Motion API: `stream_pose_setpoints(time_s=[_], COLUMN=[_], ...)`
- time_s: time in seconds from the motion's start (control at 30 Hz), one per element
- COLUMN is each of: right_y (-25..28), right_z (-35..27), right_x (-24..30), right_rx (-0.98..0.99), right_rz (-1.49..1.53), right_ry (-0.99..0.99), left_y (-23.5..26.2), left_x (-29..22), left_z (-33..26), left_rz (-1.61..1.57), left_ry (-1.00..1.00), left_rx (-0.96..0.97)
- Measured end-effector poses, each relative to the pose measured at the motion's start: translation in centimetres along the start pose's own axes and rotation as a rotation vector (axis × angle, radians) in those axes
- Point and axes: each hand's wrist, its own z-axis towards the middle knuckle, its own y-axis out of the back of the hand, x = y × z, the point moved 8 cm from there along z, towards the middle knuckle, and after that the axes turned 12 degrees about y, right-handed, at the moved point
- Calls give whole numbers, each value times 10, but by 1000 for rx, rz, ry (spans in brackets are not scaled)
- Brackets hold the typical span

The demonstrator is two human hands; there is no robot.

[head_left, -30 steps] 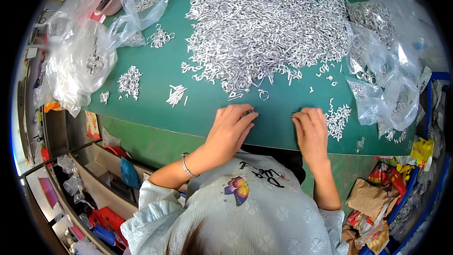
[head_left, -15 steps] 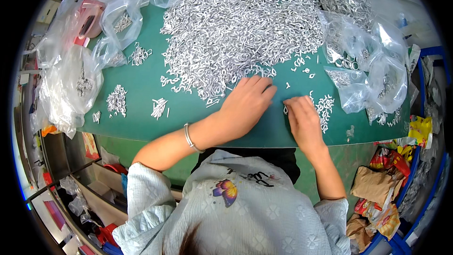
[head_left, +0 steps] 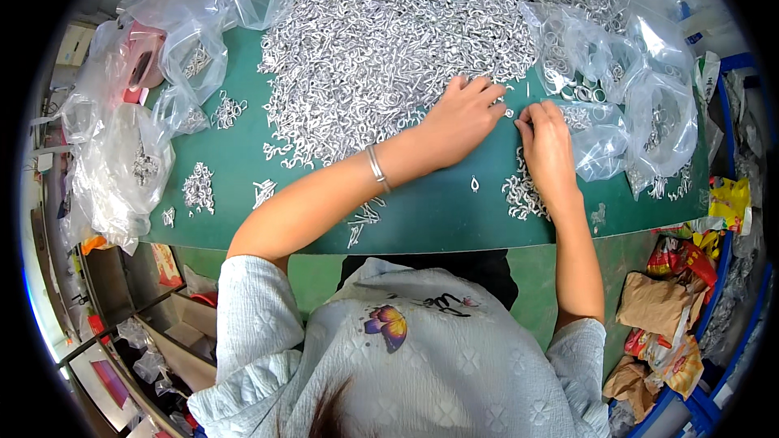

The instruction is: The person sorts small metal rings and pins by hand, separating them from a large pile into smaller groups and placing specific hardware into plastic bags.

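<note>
My left hand, with a silver bangle at its wrist, reaches to the right edge of a big heap of small silver metal pieces. Its fingers are curled down among loose pieces; the tips are partly hidden. Just right of it, my right hand has thumb and fingers pinched together, and whatever they hold is too small to make out. Beside its fingertips lies a small silver ring piece. A little pile of curved pieces sits below my right hand. One loop-shaped piece lies alone between my forearms.
Clear plastic bags of metal parts crowd the right side, and more plastic bags the left. Small sorted piles and thin pins dot the green table. Shelving with wrappers stands beyond the right edge.
Both hands have moved farther from my body and to the right. The loop-shaped piece now lies on the table, apart from my fingers. The view has shifted slightly.
</note>
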Motion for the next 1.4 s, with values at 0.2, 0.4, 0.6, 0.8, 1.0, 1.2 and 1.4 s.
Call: stream_pose_setpoints(time_s=[0.2, 0.4, 0.6, 0.8, 1.0, 1.2, 1.4], right_y=[2, 12, -8, -27, -31, -36, 34], right_z=[-9, -7, -27, -47, -53, -67, -37], right_x=[4, 7, 4, 31, 55, 40, -17], right_rx=[-49, -148, -53, 43, 3, 109, -177], right_rz=[-128, -132, 1110, 1650, 1964, 2024, 1776], right_ry=[159, 174, -325, -499, -663, -590, -441], left_y=[33, 18, 14, 47, 68, 65, 89], left_x=[-18, -43, -41, -22, -45, -36, -20], left_z=[-36, -72, -77, -59, -38, -40, -59], left_rz=[-239, -262, -208, -618, -570, -642, -683], left_ry=[95, 74, 21, 264, 113, 226, 326], left_rx=[56, 241, 190, -31, -183, -116, -110])
